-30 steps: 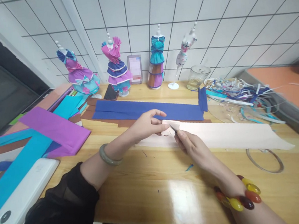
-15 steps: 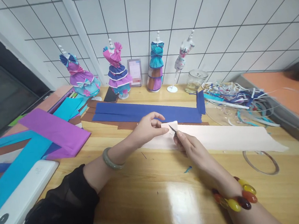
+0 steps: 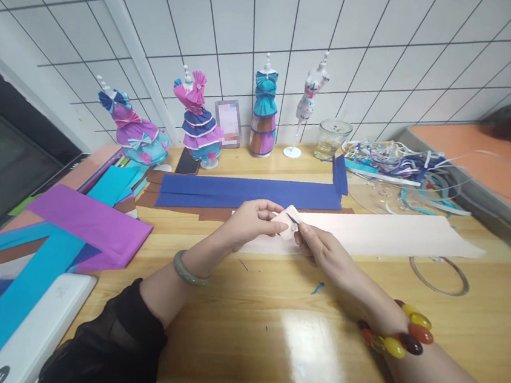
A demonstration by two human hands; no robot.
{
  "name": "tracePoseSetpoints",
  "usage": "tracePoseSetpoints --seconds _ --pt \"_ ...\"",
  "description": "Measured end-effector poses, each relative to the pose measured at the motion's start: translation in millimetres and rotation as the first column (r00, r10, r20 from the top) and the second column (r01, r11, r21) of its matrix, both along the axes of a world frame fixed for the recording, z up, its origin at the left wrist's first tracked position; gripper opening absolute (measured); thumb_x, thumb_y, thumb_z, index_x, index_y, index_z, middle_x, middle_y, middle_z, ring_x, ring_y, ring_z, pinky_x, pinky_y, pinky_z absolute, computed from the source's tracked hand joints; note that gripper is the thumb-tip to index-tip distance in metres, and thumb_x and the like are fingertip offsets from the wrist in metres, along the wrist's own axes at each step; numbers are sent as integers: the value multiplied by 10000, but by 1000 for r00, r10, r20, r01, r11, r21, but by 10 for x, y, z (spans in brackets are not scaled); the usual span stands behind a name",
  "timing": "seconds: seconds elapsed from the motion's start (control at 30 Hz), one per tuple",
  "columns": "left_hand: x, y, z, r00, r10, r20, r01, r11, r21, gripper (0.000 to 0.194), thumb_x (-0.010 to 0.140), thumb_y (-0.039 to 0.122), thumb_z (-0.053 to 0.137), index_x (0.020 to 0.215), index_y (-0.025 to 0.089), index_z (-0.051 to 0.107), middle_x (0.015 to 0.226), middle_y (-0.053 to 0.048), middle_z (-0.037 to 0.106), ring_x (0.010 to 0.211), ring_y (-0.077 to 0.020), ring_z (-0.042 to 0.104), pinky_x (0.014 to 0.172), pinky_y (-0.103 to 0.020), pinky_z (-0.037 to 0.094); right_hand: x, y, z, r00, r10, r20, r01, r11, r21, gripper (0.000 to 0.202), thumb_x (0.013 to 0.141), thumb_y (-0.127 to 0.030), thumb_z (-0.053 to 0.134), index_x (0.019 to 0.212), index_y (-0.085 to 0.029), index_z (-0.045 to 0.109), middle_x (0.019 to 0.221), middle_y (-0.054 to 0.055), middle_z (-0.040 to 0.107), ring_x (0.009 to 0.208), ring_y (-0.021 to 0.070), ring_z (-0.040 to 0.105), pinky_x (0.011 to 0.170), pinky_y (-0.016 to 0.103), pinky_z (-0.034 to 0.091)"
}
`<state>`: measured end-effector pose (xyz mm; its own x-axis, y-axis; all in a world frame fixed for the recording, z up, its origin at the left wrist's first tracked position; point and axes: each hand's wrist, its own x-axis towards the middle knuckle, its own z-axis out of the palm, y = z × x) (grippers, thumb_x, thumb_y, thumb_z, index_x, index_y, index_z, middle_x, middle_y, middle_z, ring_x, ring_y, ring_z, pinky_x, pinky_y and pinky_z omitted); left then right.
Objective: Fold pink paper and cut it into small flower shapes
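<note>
Between the thumb and fingers of my left hand [image 3: 258, 220] is a small folded piece of pale pink fabric [image 3: 281, 218]. My right hand [image 3: 325, 246] grips small scissors [image 3: 293, 219]; their dark pointed blades lie against the folded piece, and the handles are hidden in my fingers. Just beneath both hands, a long pale pink strip [image 3: 378, 233] lies flat on the wooden table [image 3: 235, 346]. Behind it stretches a dark blue strip [image 3: 246, 192] over brown material.
Dressed mini mannequins [image 3: 139, 130] and a bare one [image 3: 312, 97] line the wall, near a glass jar [image 3: 332, 137]. Scrap strips [image 3: 399, 164] pile up at right, beside a clear ring [image 3: 441, 281]. At left are purple fabric [image 3: 99, 226] and a white power bank [image 3: 46, 329].
The folded pink piece has turned in my left fingers, so more of its face shows. The scissors' tip stays against it. The whole view has shifted slightly.
</note>
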<state>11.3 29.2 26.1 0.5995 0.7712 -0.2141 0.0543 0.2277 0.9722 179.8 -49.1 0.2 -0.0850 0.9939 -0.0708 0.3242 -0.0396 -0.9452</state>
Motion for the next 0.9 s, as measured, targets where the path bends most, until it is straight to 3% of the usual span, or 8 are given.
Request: tracePoseSetpoints --seconds 0.13,0.5,0.9 --pt "1 -4 8 999 42 6 -41 998 -54 492 594 287 759 991 127 516 730 -20 611 607 -80 564 631 -245 453 2 -5 5 998 -8 65 5 999 49 409 917 -500 278 692 -196 434 576 -33 362 518 120 327 479 244 267" --pt "4 18 -123 1000 -7 26 8 1000 -17 366 589 307 759 850 104 602 789 -62 644 668 -97 577 653 -243 455 -7 11 -33 999 -15 45 13 999 38 402 924 -487 278 681 -198 417 571 -35 354 520 118 316 482 246 252" --pt "-3 2 -65 998 -62 13 61 997 36 328 610 368 727 773 101 629 757 -49 626 598 -67 518 567 -212 417 10 3 -74 997 9 78 -13 999 49 403 926 -485 266 705 -194 438 588 -27 375 518 117 333 467 239 266"
